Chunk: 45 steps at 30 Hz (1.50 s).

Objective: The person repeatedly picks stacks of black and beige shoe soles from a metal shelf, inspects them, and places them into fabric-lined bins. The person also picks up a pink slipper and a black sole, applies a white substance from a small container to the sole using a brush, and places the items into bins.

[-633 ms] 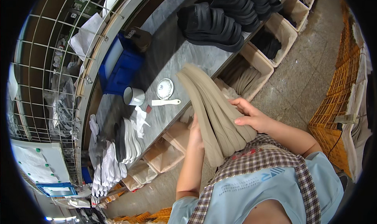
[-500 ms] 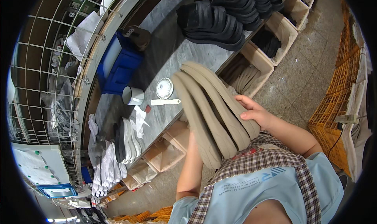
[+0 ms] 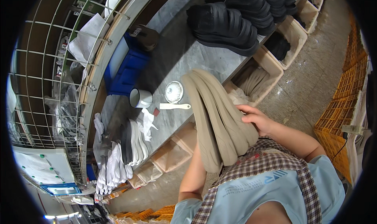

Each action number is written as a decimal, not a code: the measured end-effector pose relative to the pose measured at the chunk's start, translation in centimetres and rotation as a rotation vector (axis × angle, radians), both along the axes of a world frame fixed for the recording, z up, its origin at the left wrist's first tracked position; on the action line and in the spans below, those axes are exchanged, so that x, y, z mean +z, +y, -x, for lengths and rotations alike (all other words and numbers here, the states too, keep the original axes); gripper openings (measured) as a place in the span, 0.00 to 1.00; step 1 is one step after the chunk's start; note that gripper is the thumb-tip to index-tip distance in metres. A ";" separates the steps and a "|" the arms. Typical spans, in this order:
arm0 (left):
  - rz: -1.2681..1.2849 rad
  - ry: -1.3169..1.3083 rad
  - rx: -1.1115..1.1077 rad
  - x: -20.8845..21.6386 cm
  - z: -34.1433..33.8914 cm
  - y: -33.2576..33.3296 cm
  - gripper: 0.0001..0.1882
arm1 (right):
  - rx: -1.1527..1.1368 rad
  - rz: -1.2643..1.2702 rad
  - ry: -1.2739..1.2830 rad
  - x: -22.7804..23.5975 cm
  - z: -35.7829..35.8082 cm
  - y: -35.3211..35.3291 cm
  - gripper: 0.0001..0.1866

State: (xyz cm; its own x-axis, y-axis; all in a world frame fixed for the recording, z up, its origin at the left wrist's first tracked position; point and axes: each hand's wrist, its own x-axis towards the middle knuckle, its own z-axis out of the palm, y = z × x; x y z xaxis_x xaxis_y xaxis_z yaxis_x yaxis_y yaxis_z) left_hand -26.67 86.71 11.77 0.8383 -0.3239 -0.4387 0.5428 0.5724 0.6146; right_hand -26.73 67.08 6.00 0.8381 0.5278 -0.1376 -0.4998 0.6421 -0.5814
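Note:
Several beige shoe soles [image 3: 198,114] are held in a bundle in front of my body, off the worktop, their near ends spread like a fan. My right hand [image 3: 257,118] is closed on the right side of the bundle, thumb and fingers against the outermost sole. On the other side, my left hand [image 3: 200,147] reaches up behind the bundle and supports it; only its wrist edge shows and its fingers are hidden. Stacked black shoe soles [image 3: 224,27] lie on the grey worktop [image 3: 165,70] beyond.
A white enamel mug [image 3: 140,98], a round patterned lid [image 3: 174,92], a white-handled tool [image 3: 175,106] and white gloves [image 3: 114,165] are at the left. Cloth-lined bins [image 3: 271,80] line the worktop's edge. Orange crates [image 3: 333,133] stand at right; wire mesh [image 3: 49,51] rises at left.
The gaps between the beige soles have narrowed, and the bundle is pressed closer together. My view has shifted slightly, so the worktop and its things sit farther right.

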 end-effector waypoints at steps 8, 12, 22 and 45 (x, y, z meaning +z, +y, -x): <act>-0.063 0.037 -0.066 -1.4 -12.4 1.3 0.24 | -0.037 -0.096 0.344 -0.3 -6.9 1.1 0.33; -0.193 0.190 -0.041 -3.0 -21.8 0.4 0.31 | -0.118 0.037 0.261 -0.6 -7.2 0.2 0.36; -0.485 -0.022 0.066 -7.2 -33.5 6.1 0.32 | -0.319 0.204 0.246 -4.3 -6.3 0.8 0.22; -0.591 -0.185 0.717 -8.7 -54.8 15.4 0.28 | -0.497 0.333 0.766 -11.8 -2.4 5.8 0.07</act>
